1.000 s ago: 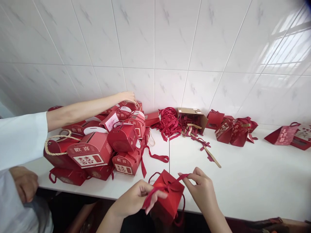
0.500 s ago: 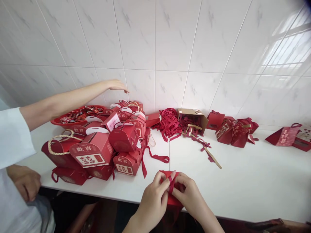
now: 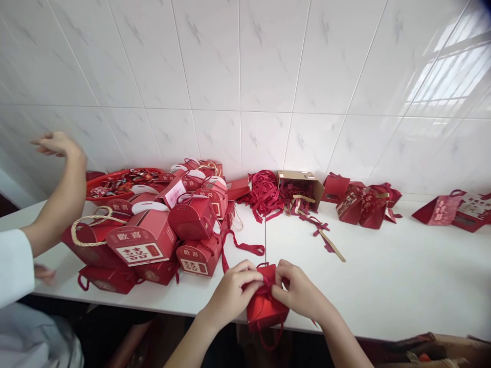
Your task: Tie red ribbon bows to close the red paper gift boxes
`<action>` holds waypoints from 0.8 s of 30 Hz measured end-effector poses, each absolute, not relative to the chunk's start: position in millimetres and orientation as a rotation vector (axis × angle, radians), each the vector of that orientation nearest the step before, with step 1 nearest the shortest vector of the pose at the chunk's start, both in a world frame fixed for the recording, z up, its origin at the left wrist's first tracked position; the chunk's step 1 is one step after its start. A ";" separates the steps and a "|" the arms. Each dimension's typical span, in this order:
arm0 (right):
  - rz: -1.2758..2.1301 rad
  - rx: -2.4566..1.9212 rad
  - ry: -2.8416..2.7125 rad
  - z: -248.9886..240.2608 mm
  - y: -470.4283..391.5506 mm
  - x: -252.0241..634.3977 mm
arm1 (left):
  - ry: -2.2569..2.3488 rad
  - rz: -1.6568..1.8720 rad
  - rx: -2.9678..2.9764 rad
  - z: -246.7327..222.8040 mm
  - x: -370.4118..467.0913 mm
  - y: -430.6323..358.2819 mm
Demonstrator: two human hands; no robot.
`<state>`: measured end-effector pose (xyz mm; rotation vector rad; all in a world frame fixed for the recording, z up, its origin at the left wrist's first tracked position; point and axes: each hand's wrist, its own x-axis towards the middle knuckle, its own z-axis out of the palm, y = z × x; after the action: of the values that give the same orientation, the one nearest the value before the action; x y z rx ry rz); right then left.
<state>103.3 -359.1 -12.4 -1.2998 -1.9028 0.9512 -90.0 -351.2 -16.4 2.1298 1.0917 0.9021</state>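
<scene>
At the table's front edge rests a small red gift box [image 3: 265, 309] with a dark red ribbon [image 3: 266, 287] across its top and a loop handle hanging below. My left hand [image 3: 237, 289] pinches the ribbon from the left, fingers closed at the knot. From the right, my right hand [image 3: 296, 291] has its thumb and fingers closed on the same ribbon. The fingers partly cover the knot, so its exact form is hidden. A loose ribbon end [image 3: 251, 249] trails from the stack of boxes behind my left hand.
Stacked red boxes [image 3: 143, 237] fill the left side, with a red basket of wrapped sweets [image 3: 128, 183] behind. Along the wall are a ribbon heap [image 3: 264, 191], a cardboard box of tags [image 3: 320, 191] and more red boxes [image 3: 372, 209]. A co-worker's arm [image 3: 65, 189] is at far left.
The red box has come up onto the table edge and shows more of its top. My hands have drawn slightly apart. The co-worker's raised hand has swung left, away from the stack.
</scene>
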 end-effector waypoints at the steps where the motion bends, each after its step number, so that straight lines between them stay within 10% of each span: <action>1: 0.927 -1.315 -1.904 -13.5 -359.3 106.7 | 1.152 0.937 2.104 -19.3 -93.8 -350.1; 24: 0.746 -1.404 -1.921 -30.6 -367.0 129.3 | 1.583 0.886 2.637 -41.4 -125.2 -332.1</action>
<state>129.3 -367.0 -30.6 -1.4039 -1.9211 0.7462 -125.2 -332.1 -41.4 2.6366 1.5829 0.8859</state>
